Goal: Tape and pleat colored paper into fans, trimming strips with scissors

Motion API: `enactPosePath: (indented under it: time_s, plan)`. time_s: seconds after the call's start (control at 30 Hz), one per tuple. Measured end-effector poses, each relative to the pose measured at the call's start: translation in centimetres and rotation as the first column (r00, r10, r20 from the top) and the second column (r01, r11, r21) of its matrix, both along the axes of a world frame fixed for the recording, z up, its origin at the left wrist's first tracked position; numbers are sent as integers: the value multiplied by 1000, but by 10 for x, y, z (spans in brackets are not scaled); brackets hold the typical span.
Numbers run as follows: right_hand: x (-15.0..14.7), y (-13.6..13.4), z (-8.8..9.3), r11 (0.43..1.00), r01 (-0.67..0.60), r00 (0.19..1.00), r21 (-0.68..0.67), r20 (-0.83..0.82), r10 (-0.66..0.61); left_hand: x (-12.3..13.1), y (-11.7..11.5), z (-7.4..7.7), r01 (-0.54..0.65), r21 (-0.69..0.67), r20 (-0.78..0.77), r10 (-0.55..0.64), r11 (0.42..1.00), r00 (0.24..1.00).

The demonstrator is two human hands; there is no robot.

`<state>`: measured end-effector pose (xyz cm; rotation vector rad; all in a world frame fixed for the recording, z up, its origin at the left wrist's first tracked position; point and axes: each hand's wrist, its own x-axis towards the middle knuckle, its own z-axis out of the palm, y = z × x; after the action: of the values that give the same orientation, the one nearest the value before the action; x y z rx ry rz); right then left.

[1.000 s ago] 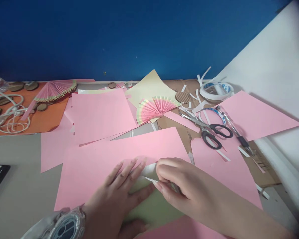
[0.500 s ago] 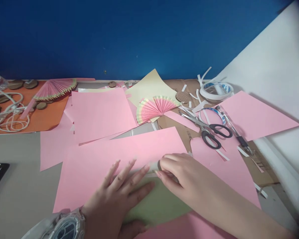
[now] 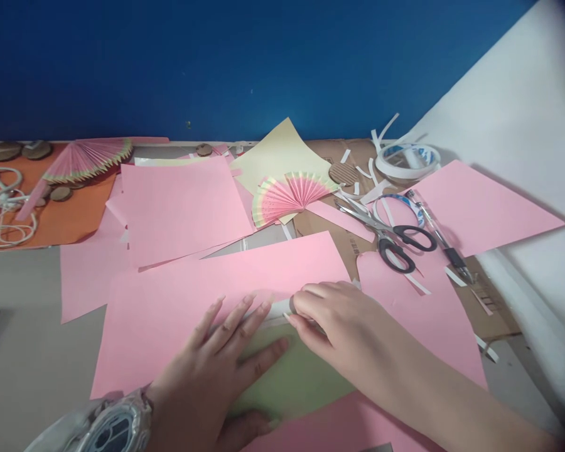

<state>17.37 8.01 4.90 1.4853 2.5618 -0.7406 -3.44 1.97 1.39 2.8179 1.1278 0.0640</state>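
Note:
My left hand [image 3: 216, 364] lies flat with fingers spread on a pale green sheet [image 3: 301, 376] and the big pink sheet [image 3: 179, 307] under it; a watch sits on that wrist. My right hand [image 3: 334, 326] is curled, its fingertips pinching a thin white strip [image 3: 277, 309] that runs along the green sheet's upper edge, right beside my left fingertips.
Black-handled scissors [image 3: 390, 242], a pen [image 3: 435, 235] and rolls of tape [image 3: 407, 160] lie to the right among white strips. A folded pink paper fan [image 3: 289, 194] sits centre back, another fan [image 3: 82, 160] and white cord [image 3: 2, 213] on orange paper at left. More pink sheets lie around.
The white strip, lifted in a small curl a second ago, now lies lower against the paper. My right fingertips have moved slightly left along it. My left hand stays pressed flat.

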Motion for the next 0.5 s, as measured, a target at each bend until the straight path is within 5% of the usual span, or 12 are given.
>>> enactPosePath:
  time_s: [0.5]
  plan:
    - [-3, 0, -1, 999, -16, 999, 31, 49, 15, 1, -1, 0, -10, 25, 26, 10, 1000, 1000]
